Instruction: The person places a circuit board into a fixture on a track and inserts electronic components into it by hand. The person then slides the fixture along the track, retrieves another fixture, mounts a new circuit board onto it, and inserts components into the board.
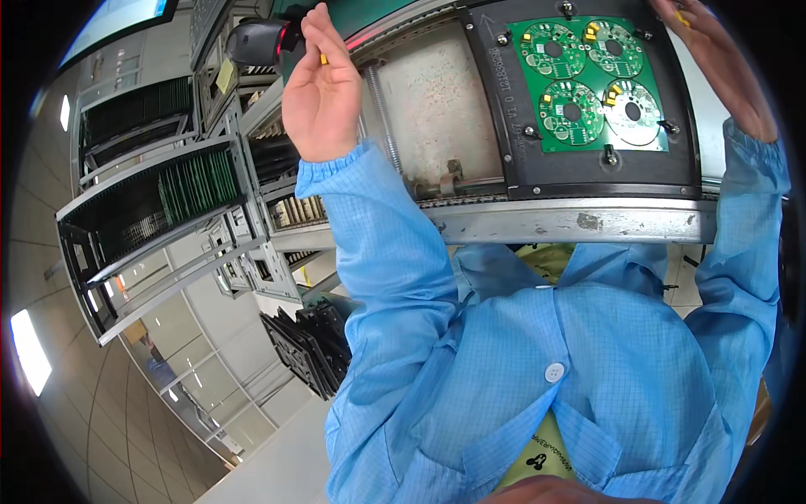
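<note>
My left hand is raised left of the conveyor, palm showing, with a small yellow block-like component pinched at its fingers. At the upper right, my right hand holds a similar yellow component at its fingertips; the picture's rim cuts off part of this hand. Between them lies a green circuit board panel with several round sections, seated in a black carrier. Yellow components stand on these sections. Neither hand touches the board.
The metal conveyor rail runs along my front. A black handheld scanner with a red light is beside my left hand. Racks of green boards stand at left, a screen above them. Black trays lean below.
</note>
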Demonstrator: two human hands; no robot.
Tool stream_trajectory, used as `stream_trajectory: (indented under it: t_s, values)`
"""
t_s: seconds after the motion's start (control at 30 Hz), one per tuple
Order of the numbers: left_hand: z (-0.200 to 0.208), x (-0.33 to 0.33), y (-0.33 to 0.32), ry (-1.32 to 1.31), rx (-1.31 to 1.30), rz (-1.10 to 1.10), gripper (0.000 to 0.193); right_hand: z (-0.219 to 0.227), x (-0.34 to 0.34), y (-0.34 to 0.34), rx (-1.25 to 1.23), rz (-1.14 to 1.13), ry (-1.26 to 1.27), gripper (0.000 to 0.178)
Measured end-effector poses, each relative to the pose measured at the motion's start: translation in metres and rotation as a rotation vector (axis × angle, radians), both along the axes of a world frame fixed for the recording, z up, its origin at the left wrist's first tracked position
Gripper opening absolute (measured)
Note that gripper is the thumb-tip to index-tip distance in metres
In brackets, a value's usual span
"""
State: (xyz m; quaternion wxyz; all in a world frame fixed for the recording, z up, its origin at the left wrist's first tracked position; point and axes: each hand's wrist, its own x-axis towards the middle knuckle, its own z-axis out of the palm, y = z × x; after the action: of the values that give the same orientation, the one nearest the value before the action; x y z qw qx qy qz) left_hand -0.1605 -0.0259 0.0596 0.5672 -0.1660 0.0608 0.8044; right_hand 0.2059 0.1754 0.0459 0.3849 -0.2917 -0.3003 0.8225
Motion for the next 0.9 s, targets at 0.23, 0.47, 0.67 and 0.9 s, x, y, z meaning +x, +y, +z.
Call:
stream_trajectory:
  t_s: [0.23,0.47,0.67,0.9]
  values:
    - [-0.058,0.012,0.018,0.252,0.173,-0.241,0.038,-0.039,0.022,0.033,-0.186,-0.005,0.303,0.041]
    - [-0.088,0.048,0.033,0.622,-0.07,-0.317,0.027,-0.056,0.064,0.067,-0.334,0.205,0.756,0.037]
    - [-0.098,0.061,0.028,0.973,-0.133,-0.377,0.031,-0.057,0.061,0.063,-0.205,0.279,0.801,0.035]
    - [-0.102,0.091,0.031,1.67,-0.349,-0.295,0.019,-0.055,0.009,0.018,-0.104,0.053,0.301,0.037]
